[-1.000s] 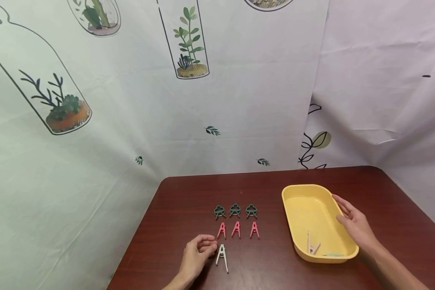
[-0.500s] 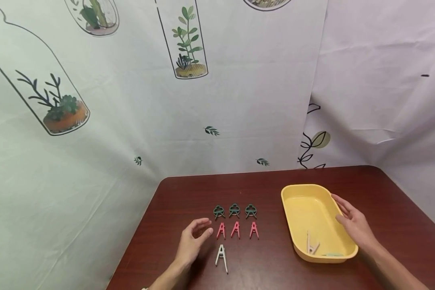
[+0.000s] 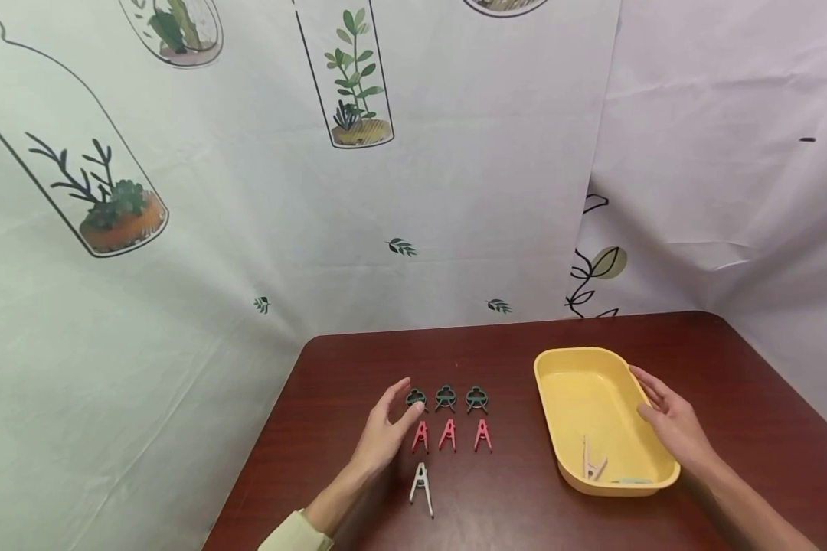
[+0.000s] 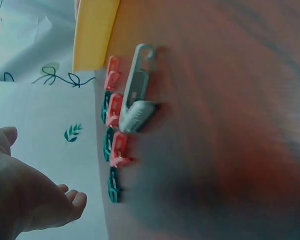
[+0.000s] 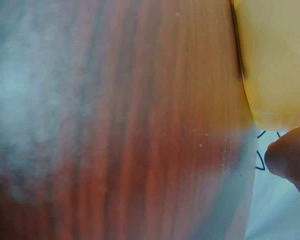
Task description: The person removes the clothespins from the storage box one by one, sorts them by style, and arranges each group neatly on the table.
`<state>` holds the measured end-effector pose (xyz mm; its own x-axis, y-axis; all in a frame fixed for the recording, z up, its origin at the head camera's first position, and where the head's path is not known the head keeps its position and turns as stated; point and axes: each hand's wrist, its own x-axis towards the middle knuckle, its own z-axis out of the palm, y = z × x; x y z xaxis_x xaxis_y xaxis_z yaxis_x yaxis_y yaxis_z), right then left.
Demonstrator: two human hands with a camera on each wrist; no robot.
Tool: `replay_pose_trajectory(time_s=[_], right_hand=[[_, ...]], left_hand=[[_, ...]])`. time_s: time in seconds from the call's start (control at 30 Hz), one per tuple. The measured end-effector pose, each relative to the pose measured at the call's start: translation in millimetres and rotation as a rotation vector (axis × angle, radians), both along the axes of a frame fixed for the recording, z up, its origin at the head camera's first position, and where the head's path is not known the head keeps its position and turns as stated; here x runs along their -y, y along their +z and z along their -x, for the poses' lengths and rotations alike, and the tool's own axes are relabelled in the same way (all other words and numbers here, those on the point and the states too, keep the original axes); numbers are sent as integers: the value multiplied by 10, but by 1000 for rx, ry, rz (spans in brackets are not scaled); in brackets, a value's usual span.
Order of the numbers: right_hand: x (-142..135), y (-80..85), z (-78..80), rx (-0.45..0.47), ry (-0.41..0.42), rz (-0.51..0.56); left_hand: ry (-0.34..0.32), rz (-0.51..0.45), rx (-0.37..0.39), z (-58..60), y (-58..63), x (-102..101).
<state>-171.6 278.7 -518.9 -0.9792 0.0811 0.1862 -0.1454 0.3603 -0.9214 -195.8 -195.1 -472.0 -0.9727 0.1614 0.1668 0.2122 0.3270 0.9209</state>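
Observation:
My left hand (image 3: pixel 379 438) is over the left end of the clip rows, with thumb and fingers spread apart. They overlap the leftmost green round clip (image 3: pixel 415 397), partly covering it. Two more green clips (image 3: pixel 446 397) stand in line to its right. Below them is a row of three red clips (image 3: pixel 449 435). A larger white clip (image 3: pixel 421 482) lies nearest the front, seen also in the left wrist view. My right hand (image 3: pixel 675 422) grips the right rim of a yellow tray (image 3: pixel 582 394), thumb on the inner side. A white clip (image 3: pixel 590 465) lies inside it.
A pale green item (image 3: pixel 632 482) sits at the tray's near end. The dark red table (image 3: pixel 510 520) runs back to a white printed cloth (image 3: pixel 469 191), which also hangs along both sides.
From beside the white clip, my left hand has moved away from me, past the red clips to the leftmost green clip, its fingers spreading. My right hand stays on the tray.

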Motion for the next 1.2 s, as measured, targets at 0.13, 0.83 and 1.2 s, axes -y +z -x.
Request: replay_pose_trajectory(time_s=[0.13,0.83,1.2], right_hand=[[-1,2,-2,7,-3,0],[20,18,-9,-26,15,19],[14,11,-3,-37,11,12]], left_hand=[[-63,11,4,85,71,-147],[-180,-26,-53,167,280,-1305],[-232,-123,-50,109,229,-1830]])
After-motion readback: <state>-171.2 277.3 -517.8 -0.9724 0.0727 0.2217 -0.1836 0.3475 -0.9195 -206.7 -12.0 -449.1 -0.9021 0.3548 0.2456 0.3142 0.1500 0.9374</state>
